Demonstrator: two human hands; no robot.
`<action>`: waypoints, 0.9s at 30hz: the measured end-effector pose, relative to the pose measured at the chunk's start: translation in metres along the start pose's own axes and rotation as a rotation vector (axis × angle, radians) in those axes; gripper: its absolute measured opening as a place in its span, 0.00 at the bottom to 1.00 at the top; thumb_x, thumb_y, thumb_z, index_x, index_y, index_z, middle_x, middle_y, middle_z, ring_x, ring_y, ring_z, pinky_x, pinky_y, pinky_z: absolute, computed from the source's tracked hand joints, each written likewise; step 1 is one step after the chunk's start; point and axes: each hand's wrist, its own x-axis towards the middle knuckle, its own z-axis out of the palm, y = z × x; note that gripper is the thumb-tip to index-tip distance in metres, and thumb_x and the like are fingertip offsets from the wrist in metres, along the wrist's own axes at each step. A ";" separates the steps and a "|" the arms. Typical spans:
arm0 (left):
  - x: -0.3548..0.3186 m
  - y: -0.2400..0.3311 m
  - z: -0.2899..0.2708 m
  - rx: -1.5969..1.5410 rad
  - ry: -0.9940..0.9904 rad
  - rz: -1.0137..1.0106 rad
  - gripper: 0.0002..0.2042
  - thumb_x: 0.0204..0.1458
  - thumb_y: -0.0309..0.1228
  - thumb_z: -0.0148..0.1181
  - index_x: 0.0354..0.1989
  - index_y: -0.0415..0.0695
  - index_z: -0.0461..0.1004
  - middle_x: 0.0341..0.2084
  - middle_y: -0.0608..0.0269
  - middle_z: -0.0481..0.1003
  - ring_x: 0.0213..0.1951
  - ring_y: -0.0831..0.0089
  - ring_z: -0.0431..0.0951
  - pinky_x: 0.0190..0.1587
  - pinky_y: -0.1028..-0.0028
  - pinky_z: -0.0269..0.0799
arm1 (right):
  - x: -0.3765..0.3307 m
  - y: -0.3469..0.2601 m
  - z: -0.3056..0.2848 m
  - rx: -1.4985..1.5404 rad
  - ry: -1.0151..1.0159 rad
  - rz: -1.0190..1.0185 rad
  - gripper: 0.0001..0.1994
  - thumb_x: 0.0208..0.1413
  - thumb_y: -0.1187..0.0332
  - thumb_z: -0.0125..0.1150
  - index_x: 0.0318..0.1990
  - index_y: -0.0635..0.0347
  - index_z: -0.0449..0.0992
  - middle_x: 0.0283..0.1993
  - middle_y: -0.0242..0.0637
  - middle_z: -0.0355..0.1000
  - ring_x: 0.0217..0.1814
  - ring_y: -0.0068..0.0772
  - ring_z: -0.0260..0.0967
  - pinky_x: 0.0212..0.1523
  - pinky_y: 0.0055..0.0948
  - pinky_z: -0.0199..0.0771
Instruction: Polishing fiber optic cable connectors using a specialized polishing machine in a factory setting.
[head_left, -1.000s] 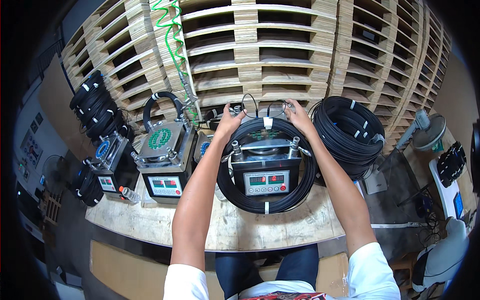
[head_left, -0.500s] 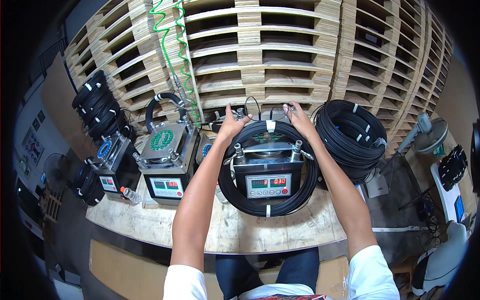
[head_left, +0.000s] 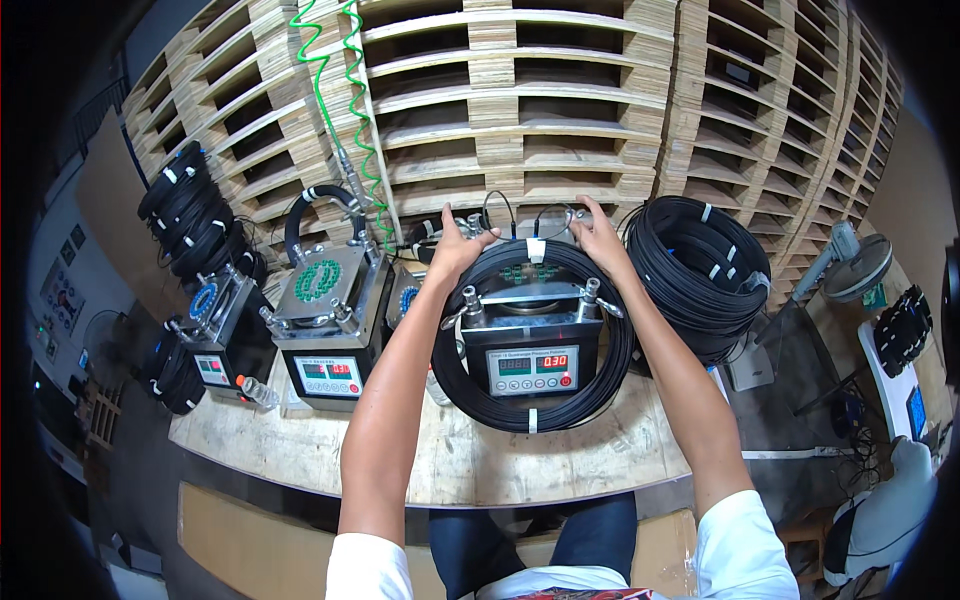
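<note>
A large coil of black cable [head_left: 574,412] with white ties hangs around the polishing machine [head_left: 494,345] in front of me. Its two thin cable ends arch up behind the metal top plate, where green-tipped fittings [head_left: 543,271] sit. My left hand [head_left: 462,246] reaches to the rear left metal clamp post [head_left: 475,224], thumb and forefinger on either side, other fingers hidden. At the rear right clamp post [head_left: 575,217], my right hand [head_left: 600,240] has its thumb and fingers closed in. Front clamp posts [head_left: 592,291] stand untouched.
Two similar machines [head_left: 318,335] stand left on the wooden bench [head_left: 480,475], beside a small clear bottle [head_left: 258,391]. Stacked black cable coils [head_left: 690,300] are at right, more [head_left: 185,215] at far left. Wooden pallets [head_left: 500,90], green spiral hoses [head_left: 357,110] and a fan [head_left: 860,268] stand behind.
The whole view has shifted slightly. Both hands stay at the rear clamp posts, with small finger movement. A digit on the near machine's left display has gone dim.
</note>
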 end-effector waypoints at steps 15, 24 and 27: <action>0.004 -0.001 0.002 0.000 -0.026 -0.026 0.56 0.50 0.51 0.70 0.76 0.44 0.34 0.68 0.32 0.57 0.69 0.48 0.60 0.67 0.62 0.59 | 0.007 0.009 0.003 -0.050 -0.001 -0.086 0.27 0.64 0.57 0.61 0.66 0.60 0.64 0.28 0.29 0.67 0.29 0.20 0.59 0.30 0.23 0.63; 0.010 -0.014 0.001 0.171 0.033 0.013 0.51 0.51 0.46 0.69 0.76 0.47 0.39 0.61 0.33 0.67 0.63 0.48 0.69 0.63 0.62 0.65 | 0.002 0.003 0.003 0.076 0.001 -0.080 0.23 0.66 0.62 0.57 0.65 0.57 0.65 0.31 0.41 0.75 0.30 0.28 0.70 0.35 0.29 0.70; 0.006 -0.008 0.003 0.276 0.101 0.045 0.46 0.52 0.45 0.66 0.74 0.46 0.44 0.55 0.34 0.72 0.59 0.44 0.73 0.61 0.59 0.67 | -0.002 0.006 0.000 0.080 0.012 -0.020 0.22 0.67 0.64 0.54 0.65 0.59 0.64 0.33 0.41 0.75 0.30 0.27 0.69 0.35 0.29 0.70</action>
